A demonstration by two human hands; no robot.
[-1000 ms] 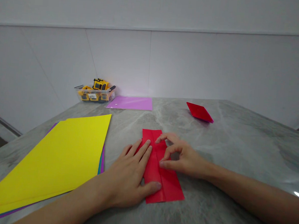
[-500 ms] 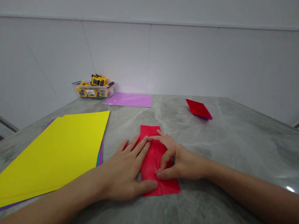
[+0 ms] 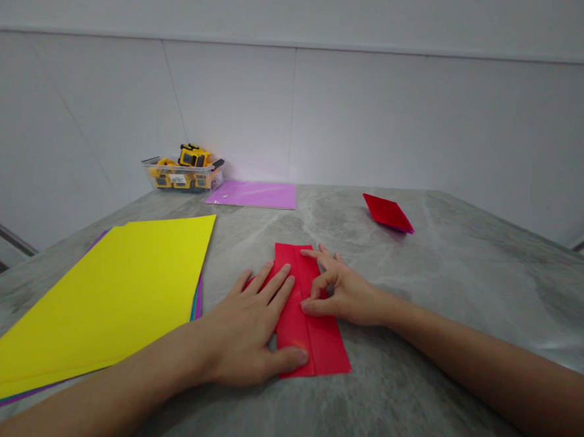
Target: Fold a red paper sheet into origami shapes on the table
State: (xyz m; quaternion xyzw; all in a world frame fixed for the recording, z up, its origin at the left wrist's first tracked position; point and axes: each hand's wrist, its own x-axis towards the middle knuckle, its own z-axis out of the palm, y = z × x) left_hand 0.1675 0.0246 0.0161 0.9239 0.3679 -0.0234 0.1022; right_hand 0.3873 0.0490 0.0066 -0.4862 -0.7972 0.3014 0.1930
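A folded sheet of red paper point(image 3: 330, 353) lies lengthwise on the table, with a crease or fold edge running down its middle. My left hand point(image 3: 248, 334) is spread flat over its left side, fingers apart and thumb near the bottom edge. At the central fold, the thumb and index finger of my right hand point(image 3: 349, 294) are pinched together on the paper. The other right fingers stretch toward the upper part of the sheet. Part of the paper's left side is hidden under my left hand.
Left of the hands lies a stack of large coloured sheets, yellow paper point(image 3: 119, 287) on top. Along the wall stand a clear plastic box point(image 3: 183, 179) of yellow toy vehicles and a flat purple pack point(image 3: 258, 195). A folded red piece point(image 3: 388, 212) rests at the back right.
My right hand has slid up along the central fold, away from me, its thumb and index finger still pinched. My left hand has stayed in place on the paper.
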